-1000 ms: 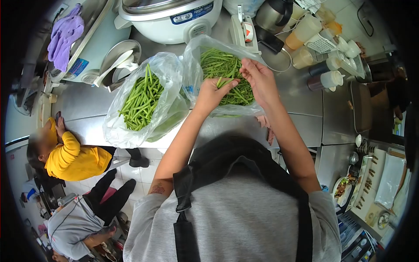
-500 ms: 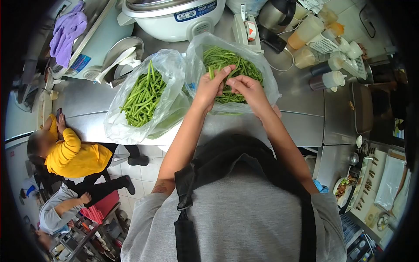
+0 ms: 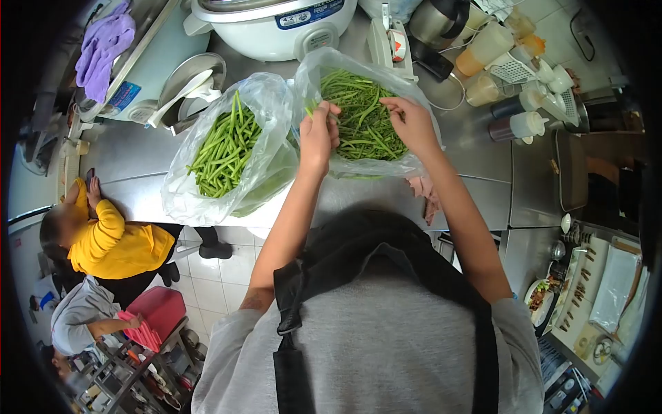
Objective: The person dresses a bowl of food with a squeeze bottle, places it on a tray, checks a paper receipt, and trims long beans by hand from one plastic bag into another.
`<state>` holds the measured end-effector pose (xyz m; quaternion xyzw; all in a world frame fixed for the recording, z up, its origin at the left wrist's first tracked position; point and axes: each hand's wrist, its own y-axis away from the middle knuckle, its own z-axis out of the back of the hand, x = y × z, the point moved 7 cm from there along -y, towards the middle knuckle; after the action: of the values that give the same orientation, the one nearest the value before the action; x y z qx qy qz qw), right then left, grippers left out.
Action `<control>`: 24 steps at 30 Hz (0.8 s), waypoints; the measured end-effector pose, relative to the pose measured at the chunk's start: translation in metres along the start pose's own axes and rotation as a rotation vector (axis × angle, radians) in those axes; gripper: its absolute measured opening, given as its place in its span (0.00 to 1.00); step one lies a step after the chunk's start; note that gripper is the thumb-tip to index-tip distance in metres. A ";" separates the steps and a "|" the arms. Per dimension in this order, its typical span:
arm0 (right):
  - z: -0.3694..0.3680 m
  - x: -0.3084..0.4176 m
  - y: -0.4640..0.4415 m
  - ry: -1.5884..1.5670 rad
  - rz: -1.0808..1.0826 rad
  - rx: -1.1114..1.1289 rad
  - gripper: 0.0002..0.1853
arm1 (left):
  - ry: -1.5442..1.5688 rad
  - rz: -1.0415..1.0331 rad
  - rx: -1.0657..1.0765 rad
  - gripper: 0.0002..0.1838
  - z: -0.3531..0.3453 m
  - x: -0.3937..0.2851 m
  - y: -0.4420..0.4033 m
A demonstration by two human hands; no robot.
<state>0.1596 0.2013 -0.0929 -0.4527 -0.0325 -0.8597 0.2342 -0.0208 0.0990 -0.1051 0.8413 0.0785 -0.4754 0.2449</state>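
Note:
My left hand (image 3: 318, 136) is closed around a few green bean-like stalks (image 3: 310, 110), whose tips poke out past the fingers, over the left rim of the right-hand clear plastic bag (image 3: 314, 69). On the bag's other side, my right hand (image 3: 414, 126) has thumb and forefinger pinched together above the pile; whatever they hold is too small to make out. Thin, tangled green stalks (image 3: 362, 117) fill this bag. Beside it, to the left, a second clear plastic bag (image 3: 181, 179) holds thicker, shorter green pieces (image 3: 224, 152).
Behind the bags stands a white rice cooker (image 3: 276, 38). A metal bowl (image 3: 196, 76) with white ladles is at left, and sauce bottles (image 3: 517, 127) at right. A pink cloth (image 3: 426, 193) lies near the counter edge. A person in yellow (image 3: 121, 238) leans at the counter's left end.
My hands have moved apart from their close position over the bag: left hand leftward, right hand rightward and up. The pink cloth shows more. At lower left, a person in grey has shifted.

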 end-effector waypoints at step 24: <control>0.014 0.059 -0.001 0.237 0.234 0.057 0.07 | -1.291 -0.684 0.164 0.15 -0.043 -0.029 -0.015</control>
<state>0.1415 0.1835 -0.0378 -0.3419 0.0237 -0.8727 0.3477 -0.0093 0.1356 -0.0673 0.3380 0.1410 -0.9304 0.0165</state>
